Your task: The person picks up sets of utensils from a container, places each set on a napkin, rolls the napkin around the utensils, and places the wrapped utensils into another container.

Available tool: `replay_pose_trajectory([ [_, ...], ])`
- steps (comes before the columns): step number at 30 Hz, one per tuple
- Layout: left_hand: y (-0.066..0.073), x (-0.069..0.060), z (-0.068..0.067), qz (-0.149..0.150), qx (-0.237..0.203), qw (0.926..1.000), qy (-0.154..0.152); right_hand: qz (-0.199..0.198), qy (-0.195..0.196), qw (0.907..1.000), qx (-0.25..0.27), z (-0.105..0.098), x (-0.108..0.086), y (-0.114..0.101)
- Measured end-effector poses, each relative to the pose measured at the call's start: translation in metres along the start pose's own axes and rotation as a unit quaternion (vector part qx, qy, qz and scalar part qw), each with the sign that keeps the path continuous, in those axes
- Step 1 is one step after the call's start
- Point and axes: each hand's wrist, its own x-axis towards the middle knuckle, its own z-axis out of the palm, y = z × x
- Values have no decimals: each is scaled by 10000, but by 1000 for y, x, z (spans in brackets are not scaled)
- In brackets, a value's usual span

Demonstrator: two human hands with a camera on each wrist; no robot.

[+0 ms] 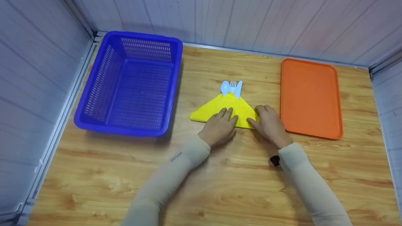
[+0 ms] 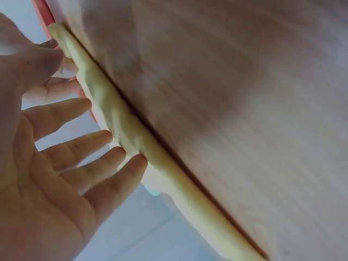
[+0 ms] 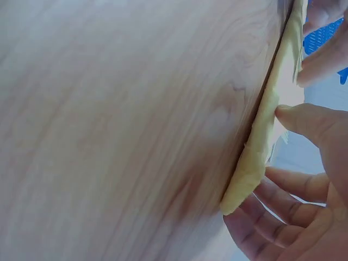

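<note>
A yellow napkin point(image 1: 207, 110), folded into a triangle, lies on the wooden table with its long edge toward me. From its top point stick out the heads of a white spoon point(image 1: 225, 87), a fork point(image 1: 233, 85) and a knife point(image 1: 238, 89); the napkin hides their handles. My left hand point(image 1: 219, 128) rests on the napkin's middle, its fingertips point(image 2: 138, 163) touching the cloth and fingers fairly straight. At the right corner, my right hand point(image 1: 270, 126) holds the napkin, thumb on the near side and fingers bent about the corner in the right wrist view.
To the left stands a blue plastic basket point(image 1: 173, 90) with slotted walls. An orange tray point(image 1: 311, 99) lies flat on the right, close beside my right hand. Pale panel walls point(image 1: 227, 16) enclose the wooden table point(image 1: 237, 199) at the back and both sides.
</note>
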Motion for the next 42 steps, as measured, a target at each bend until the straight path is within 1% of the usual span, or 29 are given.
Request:
replay_pose_trajectory([
  [4,1,1,1,-83,176,9998,-6,115,-178,9998,68,0,3,-1],
  [11,0,2,-1,-107,70,9999,-42,486,-571,9962,449,-5,8,0],
  [19,0,2,-2,-132,13,9998,-125,648,-701,9930,694,-7,12,2],
  [25,1,2,-2,-135,59,9998,-125,938,-928,9820,1353,-11,7,4],
  [28,0,1,-3,-97,49,9999,-119,904,-967,9789,1557,-13,2,10],
  [32,-1,1,-4,-35,158,9997,-179,833,-985,9739,1866,-15,-6,19],
  [34,-1,2,-4,-20,219,9995,-210,836,-973,9701,2059,-14,-9,22],
  [37,-1,2,-4,-29,172,9995,-257,869,-894,9654,2291,-13,-14,26],
  [42,-1,2,-3,-47,100,9996,-261,938,-656,9513,2861,-11,-18,25],
])
